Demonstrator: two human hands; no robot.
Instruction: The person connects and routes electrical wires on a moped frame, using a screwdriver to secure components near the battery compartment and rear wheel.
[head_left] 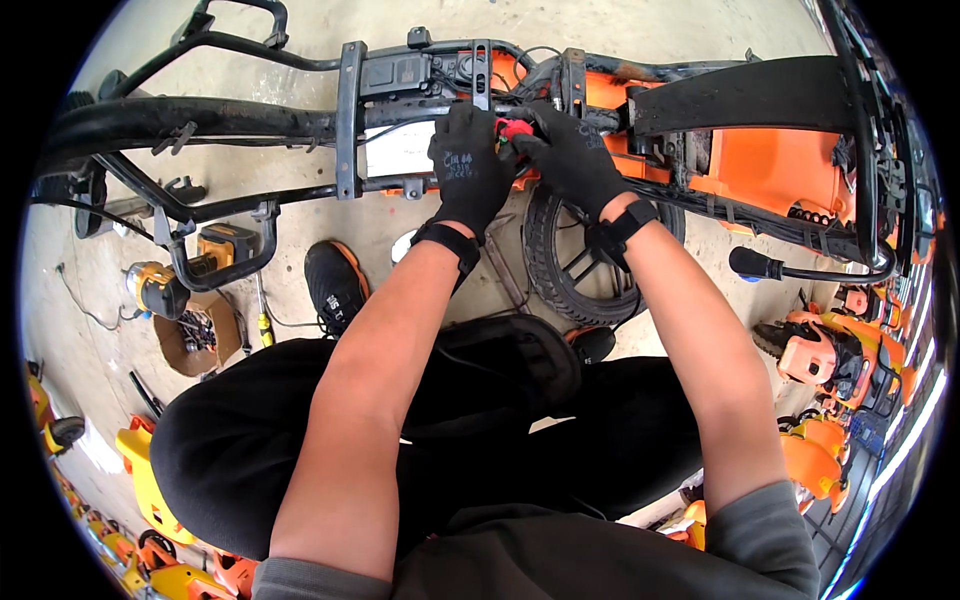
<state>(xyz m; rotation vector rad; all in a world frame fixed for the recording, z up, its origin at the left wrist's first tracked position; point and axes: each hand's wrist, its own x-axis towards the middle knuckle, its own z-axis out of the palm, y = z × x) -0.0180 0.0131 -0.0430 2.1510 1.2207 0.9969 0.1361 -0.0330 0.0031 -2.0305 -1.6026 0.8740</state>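
Note:
Both my hands, in black gloves with wrist straps, meet over the middle of a black tubular vehicle frame [250, 118] with orange body panels [765, 165]. A small red part [516, 128], with a bit of green below it, lies between my fingers; its kind is mostly hidden. My left hand [468, 165] is closed at its left side, fingers curled down over the frame tube. From the right, my right hand [580, 160] pinches at it with thumb and fingers. Black cables and a flat black box [395, 73] sit in the frame just beyond my hands.
A loose wheel with tyre [570, 260] lies under the frame. On the floor at left are a yellow power tool [158, 288], a cardboard box of small parts [205, 335] and a yellow-handled screwdriver [265, 328]. Orange vehicles [845, 360] stand at right.

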